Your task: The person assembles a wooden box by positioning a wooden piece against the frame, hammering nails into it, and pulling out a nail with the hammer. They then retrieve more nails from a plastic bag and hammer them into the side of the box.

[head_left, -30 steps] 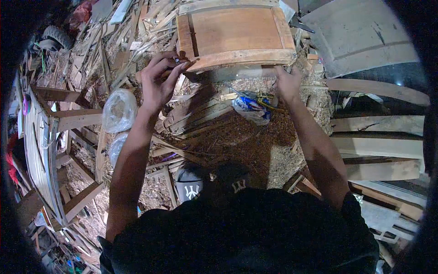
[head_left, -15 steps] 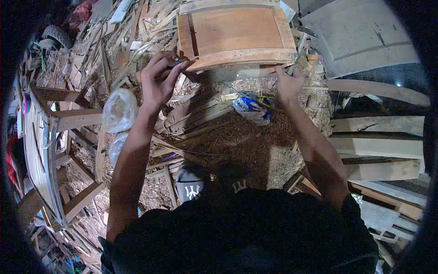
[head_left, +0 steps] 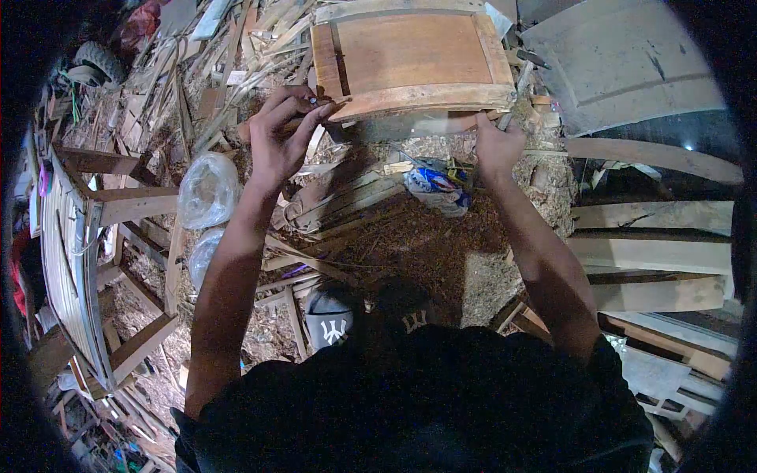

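A framed wooden panel (head_left: 418, 51) in light brown lies tilted in front of me at the top of the view, its near rail (head_left: 426, 98) towards me. My left hand (head_left: 280, 134) has its fingers curled and closed at the near left corner, and a thin brown tip of wood shows at the fingertips. A small shiny round spot sits on the curled fingers. At the near right corner, my right hand (head_left: 498, 146) grips the panel from below, with its fingers partly hidden under the rail.
Wood offcuts and shavings cover the floor. A blue and white plastic bag (head_left: 436, 189) lies below the panel. Rolls of clear plastic (head_left: 207, 189) and a wooden frame (head_left: 114, 205) stand left. On the right are curved boards (head_left: 654, 254) and a large grey sheet (head_left: 623, 63).
The panel and my left hand have shifted slightly to the right. My right hand keeps nearly the same place at the right corner.
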The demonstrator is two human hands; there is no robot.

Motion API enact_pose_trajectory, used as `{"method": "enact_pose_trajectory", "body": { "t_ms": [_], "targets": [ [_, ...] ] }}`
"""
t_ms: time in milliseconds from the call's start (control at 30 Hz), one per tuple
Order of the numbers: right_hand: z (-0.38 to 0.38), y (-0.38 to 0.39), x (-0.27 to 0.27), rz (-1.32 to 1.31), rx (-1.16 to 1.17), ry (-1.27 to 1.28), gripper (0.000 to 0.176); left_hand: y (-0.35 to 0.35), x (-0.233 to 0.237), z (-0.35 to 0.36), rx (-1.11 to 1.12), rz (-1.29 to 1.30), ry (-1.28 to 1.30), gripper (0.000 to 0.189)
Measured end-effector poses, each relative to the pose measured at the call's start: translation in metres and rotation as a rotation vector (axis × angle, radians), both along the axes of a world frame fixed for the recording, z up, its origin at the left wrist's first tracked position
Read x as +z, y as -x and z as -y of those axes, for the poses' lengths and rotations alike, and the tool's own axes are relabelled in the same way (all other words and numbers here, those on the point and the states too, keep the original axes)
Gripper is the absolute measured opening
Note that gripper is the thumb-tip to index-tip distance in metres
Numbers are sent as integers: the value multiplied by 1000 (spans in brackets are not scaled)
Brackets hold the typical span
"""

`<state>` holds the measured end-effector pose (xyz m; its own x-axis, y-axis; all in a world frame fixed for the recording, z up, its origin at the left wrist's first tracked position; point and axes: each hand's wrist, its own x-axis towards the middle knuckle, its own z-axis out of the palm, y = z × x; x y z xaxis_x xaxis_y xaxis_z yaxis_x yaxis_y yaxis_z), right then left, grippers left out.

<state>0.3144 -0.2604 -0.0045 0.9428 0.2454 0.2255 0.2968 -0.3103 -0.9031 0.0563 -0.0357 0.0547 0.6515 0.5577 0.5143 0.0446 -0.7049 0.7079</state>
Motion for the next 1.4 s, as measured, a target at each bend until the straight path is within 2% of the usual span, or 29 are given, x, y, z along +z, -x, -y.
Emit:
{"method": "enact_pose_trajectory", "body": {
  "t_ms": [167, 333, 500, 733, 867, 933, 967, 1033, 1067, 1133, 1300, 1400],
  "targets": [
    [2, -6, -10, 18, -49, 102, 20, -1, 2, 1, 6, -31, 6, 12],
    [0, 0, -4, 99, -27, 59, 20, 0, 1, 0, -16, 4, -3, 11],
    [9, -17, -32, 60, 70, -4, 21, 2, 5, 2, -18, 3, -18, 10],
    [10, -7, -7, -58, 114, 47, 24, 4, 5, 0, -22, -13, -17, 12],
    [17, -4, -5, -2, 209, 21, 30, 2, -4, -3, -38, -1, 68, 12],
    [22, -8, -12, -188, 155, 102, 33, 3, -8, -5, -53, 13, 83, 13],
    [20, -3, -2, -188, 158, 102, 33, 3, -6, -4, -49, 13, 82, 13],
    [24, 12, 20, -397, 176, 37, 31, 3, -2, -3, -42, -3, 45, 14],
    [28, 16, 19, -399, 185, 37, 31, 4, -2, -3, -33, -5, 43, 14],
    [42, 14, 8, -50, 245, 69, 35, 3, -4, -5, -64, 21, 32, 14],
    [97, 5, -18, -112, 247, 183, 32, 7, 0, -2, -52, 11, 83, 13],
    [121, -4, -26, -196, 271, 41, 28, 6, -1, -4, -66, 16, 66, 13]
  ]
}}
